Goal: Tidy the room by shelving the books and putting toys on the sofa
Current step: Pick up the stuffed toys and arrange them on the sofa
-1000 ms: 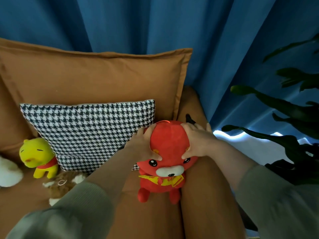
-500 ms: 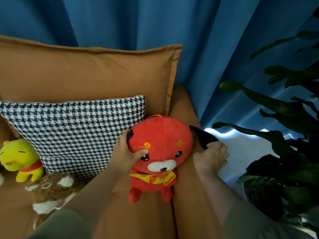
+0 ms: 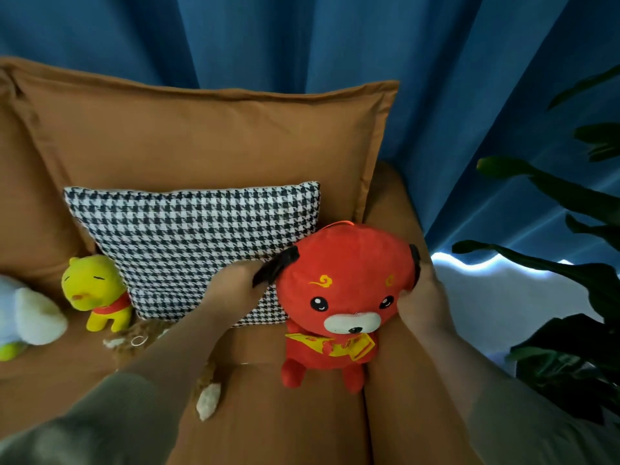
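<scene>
- Half a second ago the right grip (image 3: pixel 421 298) lay off the toy on the armrest. Now it is back on the red toy (image 3: pixel 339 293), fingers curled round the side of the head by one black ear (image 3: pixel 416 263).
- The left grip (image 3: pixel 235 286) has moved from the side of the head to the other ear (image 3: pixel 275 270). It pinches that ear, which stands out sideways.
- A second ago both grips cupped the top of the head, so they have gone from seating the toy to fixing its ears.
- The red toy sits upright on the sofa (image 3: pixel 285 427). It is in the seat corner, between the check cushion (image 3: pixel 188 243) and the armrest, with its feet on the seat.
- By my reading this toy is already placed and only tidying touches go on. Letting go looks like the next step.
- Toys in view: four, all on the sofa. These are the red toy, a yellow toy (image 3: pixel 95 290), a white toy (image 3: pixel 32 315) at the left edge, and a brown toy (image 3: pixel 147 338) partly hidden by the left arm.
- Cushions: two, the check cushion and a large orange cushion (image 3: pixel 201 139) behind it.
- Grips: two, both on the red toy.
- Books: none in view, and no shelf, so I cannot judge that half of the task from here.
- Also one plant (image 3: pixel 570 273) on the right and a blue curtain (image 3: pixel 302 38) behind.
</scene>
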### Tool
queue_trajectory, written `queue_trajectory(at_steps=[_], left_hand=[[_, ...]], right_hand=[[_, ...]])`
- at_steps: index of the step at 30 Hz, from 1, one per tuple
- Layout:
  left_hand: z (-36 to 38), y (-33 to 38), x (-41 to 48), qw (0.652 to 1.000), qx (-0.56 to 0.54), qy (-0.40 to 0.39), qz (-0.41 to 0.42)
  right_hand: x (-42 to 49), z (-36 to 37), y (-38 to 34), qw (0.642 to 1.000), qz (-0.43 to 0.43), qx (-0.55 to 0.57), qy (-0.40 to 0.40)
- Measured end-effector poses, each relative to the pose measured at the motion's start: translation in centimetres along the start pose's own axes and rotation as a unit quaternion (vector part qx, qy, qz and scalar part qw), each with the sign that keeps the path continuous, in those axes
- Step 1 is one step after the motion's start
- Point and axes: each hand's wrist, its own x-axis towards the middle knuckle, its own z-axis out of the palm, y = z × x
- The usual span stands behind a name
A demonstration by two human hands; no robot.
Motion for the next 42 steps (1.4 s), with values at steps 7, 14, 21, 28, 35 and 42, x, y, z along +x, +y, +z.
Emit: queue_trajectory(at_steps=[7,14,21,28,35,42], left_hand=[[0.6,-0.8,-0.6,0.989,0.039,0.058,-0.129],[-1.4,0.4,0.5,0.877,-0.405,-0.108,-0.234],[-0.6,-1.0,1.0,0.765,-0.545,-0.085,-0.333],[0.4,-0.5,-1.3,0.990,0.037,0.124,-0.048],[3.8,7.1,0.8,0.986,-0.156,-0.014,0.057],[5.6,5.7,3.5,0.985,-0.167,-0.032,0.030]], right_hand=[[-1.1,0.5,-0.6,0.997,-0.021,-0.026,0.073],[-2.3,0.9,-5.2,0.976,-0.181,0.007,0.117],[-2.8,1.3,-6.5,0.967,-0.242,-0.021,0.077],[-1.6,0.0,-4.4,0.982,-0.169,-0.027,0.084],[-1.0,0.3,-4.3,0.989,-0.142,-0.032,0.036],[0.5,1.1,-7.2,0.984,-0.054,-0.162,-0.050]])
